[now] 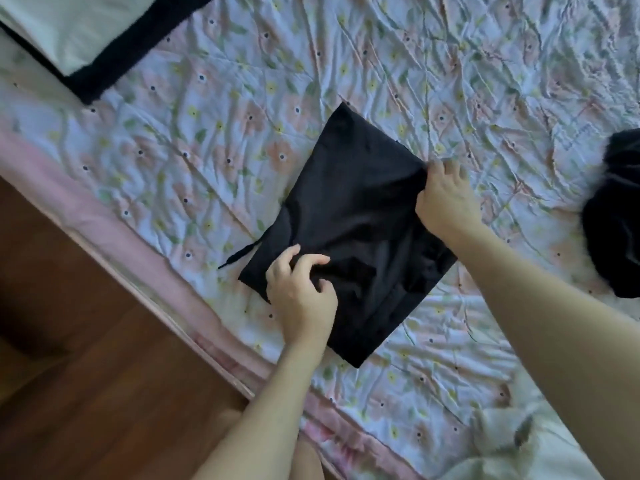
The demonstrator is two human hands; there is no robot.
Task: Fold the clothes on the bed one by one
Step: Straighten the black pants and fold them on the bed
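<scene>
L hand (302, 296) curled; R hand (445, 199) pinching.

The bed (381, 64) carries a folded black garment (356, 216), a dark heap (616, 216) and a pillow (69, 29).

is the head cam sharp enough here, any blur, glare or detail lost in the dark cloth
Head view: soft daylight, no glare; the folded black garment is nearly featureless, its folds hard to read; the left hand and right hand look slightly soft; the frame's lower right corner is blurred.
</scene>
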